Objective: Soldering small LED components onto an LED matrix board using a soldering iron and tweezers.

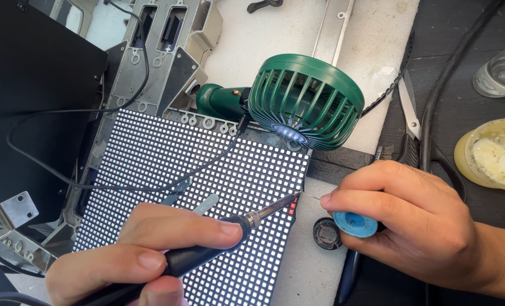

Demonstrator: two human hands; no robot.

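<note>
Left hand (144, 249), lower left of frame, fingers wrapped tight round a black soldering iron (207, 249); tip sits at the right edge of the lit LED panel (190, 187), centre frame, by a few red pixels. Right hand (411, 224), lower right, fingers pinched on a blue solder spool (355, 224), thin wire fed toward the tip, nearly touching. Joint looks in progress, not finished; can't tell if solder has flowed. Green fan (303, 102) above panel, scissors (409, 119) upper right on tabletop.

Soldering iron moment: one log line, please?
left hand: holds soldering iron | right hand: holds solder spool | tip at LED panel edge | green fan behind
</note>
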